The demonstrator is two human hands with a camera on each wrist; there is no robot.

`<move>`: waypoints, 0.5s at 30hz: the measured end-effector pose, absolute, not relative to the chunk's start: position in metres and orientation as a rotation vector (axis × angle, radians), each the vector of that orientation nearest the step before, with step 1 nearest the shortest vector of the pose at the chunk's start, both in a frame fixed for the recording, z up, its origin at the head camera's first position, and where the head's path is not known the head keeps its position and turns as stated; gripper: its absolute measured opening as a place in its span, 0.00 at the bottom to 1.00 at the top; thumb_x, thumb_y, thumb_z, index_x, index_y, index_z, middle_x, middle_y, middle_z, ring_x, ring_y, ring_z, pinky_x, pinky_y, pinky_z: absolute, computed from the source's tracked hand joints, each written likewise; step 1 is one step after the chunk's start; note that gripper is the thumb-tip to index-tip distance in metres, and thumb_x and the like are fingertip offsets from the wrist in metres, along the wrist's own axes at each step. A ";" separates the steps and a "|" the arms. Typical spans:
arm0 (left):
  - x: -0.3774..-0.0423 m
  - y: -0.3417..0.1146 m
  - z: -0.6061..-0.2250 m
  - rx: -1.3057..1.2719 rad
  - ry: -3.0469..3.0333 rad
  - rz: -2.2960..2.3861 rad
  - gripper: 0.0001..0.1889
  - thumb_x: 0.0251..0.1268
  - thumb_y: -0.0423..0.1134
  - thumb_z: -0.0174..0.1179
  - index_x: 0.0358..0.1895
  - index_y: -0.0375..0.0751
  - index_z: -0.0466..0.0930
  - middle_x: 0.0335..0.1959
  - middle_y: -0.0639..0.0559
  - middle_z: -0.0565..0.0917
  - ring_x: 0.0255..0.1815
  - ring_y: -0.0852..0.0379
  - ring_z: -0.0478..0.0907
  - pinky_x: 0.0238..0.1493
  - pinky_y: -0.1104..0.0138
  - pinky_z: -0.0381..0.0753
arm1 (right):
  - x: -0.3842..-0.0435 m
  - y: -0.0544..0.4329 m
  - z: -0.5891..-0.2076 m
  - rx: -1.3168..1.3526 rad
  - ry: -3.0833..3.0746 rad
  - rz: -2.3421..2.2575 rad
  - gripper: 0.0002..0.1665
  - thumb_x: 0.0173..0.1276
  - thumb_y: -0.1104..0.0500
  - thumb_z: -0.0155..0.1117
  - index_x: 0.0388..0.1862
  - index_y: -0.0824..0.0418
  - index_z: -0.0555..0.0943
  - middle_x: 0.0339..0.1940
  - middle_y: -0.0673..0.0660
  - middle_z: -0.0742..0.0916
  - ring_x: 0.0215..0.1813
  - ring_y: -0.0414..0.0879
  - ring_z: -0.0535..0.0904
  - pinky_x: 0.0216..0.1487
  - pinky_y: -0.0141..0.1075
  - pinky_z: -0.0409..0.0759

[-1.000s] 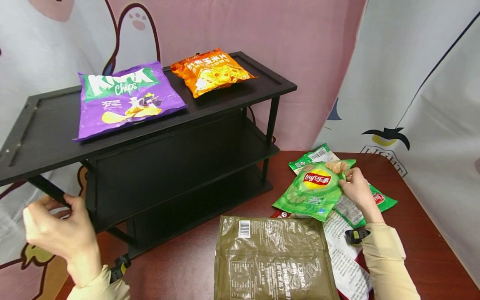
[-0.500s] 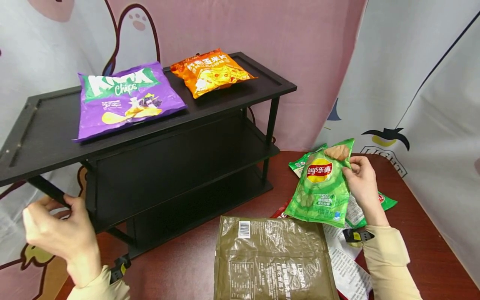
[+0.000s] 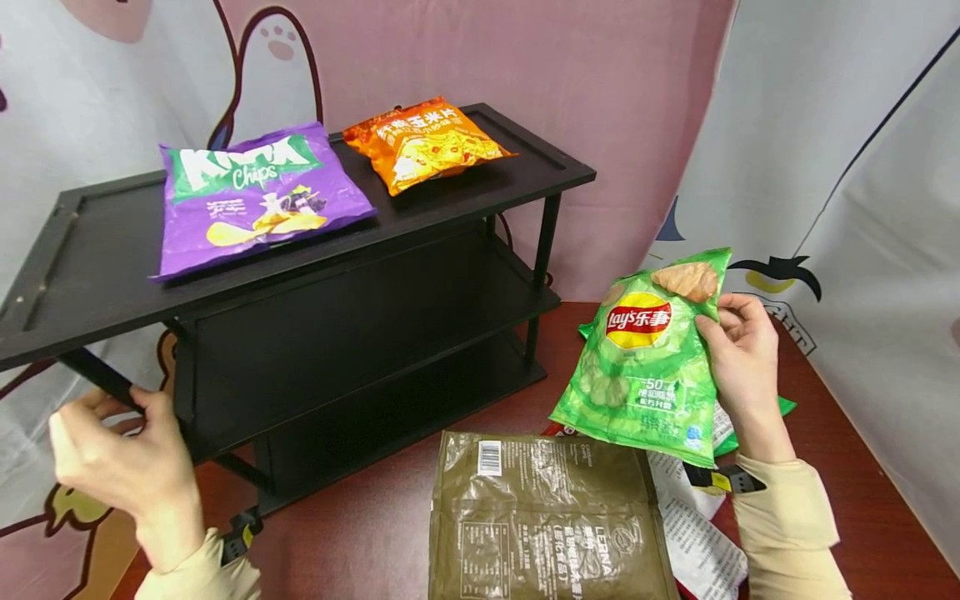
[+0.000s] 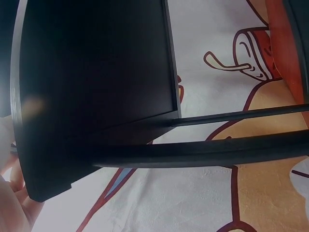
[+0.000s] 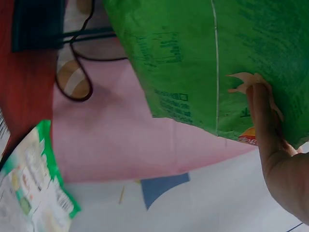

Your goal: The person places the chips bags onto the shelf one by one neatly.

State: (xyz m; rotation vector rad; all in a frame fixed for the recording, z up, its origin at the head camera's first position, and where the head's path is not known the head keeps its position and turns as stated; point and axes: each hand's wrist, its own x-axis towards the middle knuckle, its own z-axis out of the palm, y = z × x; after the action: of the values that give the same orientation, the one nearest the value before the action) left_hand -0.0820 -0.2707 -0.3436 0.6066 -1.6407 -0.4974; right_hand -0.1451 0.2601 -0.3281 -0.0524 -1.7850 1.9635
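My right hand (image 3: 744, 350) pinches the upper right edge of a green Lay's chip bag (image 3: 641, 358), its printed front turned toward me in the head view. The back of this bag (image 5: 188, 63) fills the top of the right wrist view. At the far left, my left hand (image 3: 123, 462) grips a post of the black three-tier shelf (image 3: 352, 333), fingers curled round it. On the top tier lie a purple Krax chip bag (image 3: 255, 200) and an orange snack bag (image 3: 431, 146).
A brown Lerna bag (image 3: 551, 517) lies face down on the reddish table (image 3: 360, 525). Beside it, a white and red bag (image 3: 693, 525) and a green-edged bag (image 5: 36, 183) overlap, partly hidden under the lifted one. Cloth hangs behind the table.
My right hand has raised the Lay's bag up from the pile and toward me, and its front has tilted more upright. The left hand keeps its grip on the shelf post.
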 end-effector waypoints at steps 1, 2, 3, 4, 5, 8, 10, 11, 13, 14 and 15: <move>-0.082 -0.271 -0.344 0.608 -1.640 -0.497 0.14 0.57 0.37 0.56 0.36 0.25 0.77 0.28 0.84 0.57 0.37 0.34 0.76 0.40 0.63 0.63 | -0.144 0.258 -0.326 -0.039 -1.753 1.979 0.12 0.64 0.74 0.51 0.42 0.59 0.70 0.30 0.49 0.85 0.25 0.35 0.83 0.25 0.24 0.79; -0.082 -0.271 -0.344 0.610 -1.640 -0.496 0.14 0.57 0.37 0.56 0.36 0.25 0.77 0.28 0.84 0.57 0.37 0.34 0.76 0.40 0.62 0.63 | -0.143 0.256 -0.324 -0.024 -1.722 1.993 0.12 0.64 0.74 0.52 0.41 0.60 0.70 0.30 0.50 0.85 0.25 0.36 0.84 0.25 0.25 0.80; -0.082 -0.271 -0.344 0.610 -1.640 -0.493 0.14 0.57 0.37 0.56 0.35 0.25 0.77 0.28 0.84 0.56 0.37 0.34 0.76 0.40 0.61 0.63 | -0.141 0.255 -0.322 -0.008 -1.691 2.010 0.12 0.64 0.74 0.52 0.41 0.61 0.71 0.30 0.51 0.86 0.25 0.37 0.84 0.25 0.25 0.80; -0.083 -0.271 -0.344 0.610 -1.638 -0.494 0.14 0.57 0.37 0.56 0.35 0.25 0.77 0.28 0.84 0.56 0.37 0.34 0.75 0.40 0.61 0.63 | -0.139 0.253 -0.320 0.008 -1.668 2.019 0.11 0.64 0.74 0.52 0.41 0.61 0.71 0.30 0.52 0.86 0.25 0.37 0.84 0.25 0.26 0.80; -0.083 -0.271 -0.344 0.609 -1.635 -0.495 0.14 0.57 0.37 0.56 0.35 0.25 0.77 0.28 0.84 0.57 0.37 0.34 0.75 0.40 0.62 0.63 | -0.138 0.251 -0.318 0.024 -1.652 2.024 0.11 0.64 0.74 0.53 0.41 0.62 0.72 0.31 0.52 0.87 0.25 0.38 0.85 0.25 0.26 0.80; -0.083 -0.271 -0.343 0.607 -1.632 -0.497 0.14 0.56 0.37 0.56 0.35 0.25 0.77 0.27 0.84 0.57 0.37 0.34 0.76 0.40 0.62 0.63 | -0.133 0.245 -0.312 0.104 -1.611 2.054 0.10 0.64 0.74 0.54 0.41 0.62 0.73 0.32 0.54 0.88 0.25 0.40 0.86 0.25 0.28 0.81; -0.083 -0.271 -0.343 0.602 -1.630 -0.499 0.14 0.56 0.37 0.56 0.35 0.25 0.77 0.27 0.84 0.57 0.37 0.34 0.76 0.40 0.64 0.63 | -0.130 0.241 -0.308 0.187 -1.598 2.086 0.10 0.64 0.73 0.55 0.42 0.63 0.74 0.34 0.55 0.89 0.26 0.41 0.87 0.25 0.29 0.81; -0.083 -0.271 -0.343 0.600 -1.630 -0.499 0.14 0.57 0.37 0.56 0.35 0.25 0.77 0.27 0.83 0.57 0.36 0.34 0.76 0.40 0.66 0.63 | -0.130 0.238 -0.307 0.235 -1.594 2.105 0.10 0.65 0.73 0.54 0.43 0.63 0.74 0.35 0.55 0.89 0.27 0.41 0.87 0.25 0.30 0.81; -0.083 -0.271 -0.343 0.596 -1.631 -0.497 0.14 0.57 0.38 0.56 0.35 0.25 0.77 0.28 0.83 0.57 0.36 0.34 0.76 0.40 0.69 0.61 | -0.129 0.231 -0.304 0.333 -1.590 2.155 0.10 0.66 0.73 0.53 0.44 0.63 0.73 0.35 0.55 0.89 0.27 0.42 0.87 0.26 0.30 0.81; -0.083 -0.271 -0.343 0.595 -1.631 -0.497 0.14 0.57 0.38 0.56 0.35 0.25 0.77 0.28 0.83 0.57 0.36 0.34 0.76 0.40 0.71 0.61 | -0.129 0.226 -0.303 0.379 -1.589 2.182 0.11 0.66 0.73 0.52 0.45 0.63 0.73 0.35 0.55 0.89 0.28 0.42 0.87 0.26 0.30 0.82; -0.083 -0.271 -0.343 0.594 -1.628 -0.498 0.14 0.57 0.38 0.56 0.35 0.25 0.77 0.28 0.83 0.57 0.36 0.34 0.76 0.40 0.73 0.60 | -0.130 0.221 -0.303 0.414 -1.587 2.213 0.11 0.67 0.73 0.51 0.45 0.63 0.73 0.35 0.55 0.89 0.28 0.41 0.87 0.26 0.30 0.82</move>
State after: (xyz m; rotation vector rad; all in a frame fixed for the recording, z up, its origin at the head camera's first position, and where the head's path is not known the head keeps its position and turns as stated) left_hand -0.0829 -0.2707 -0.3433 0.5942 -1.6283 -0.4984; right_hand -0.1301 0.2215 -0.3028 0.4137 -1.5865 2.2125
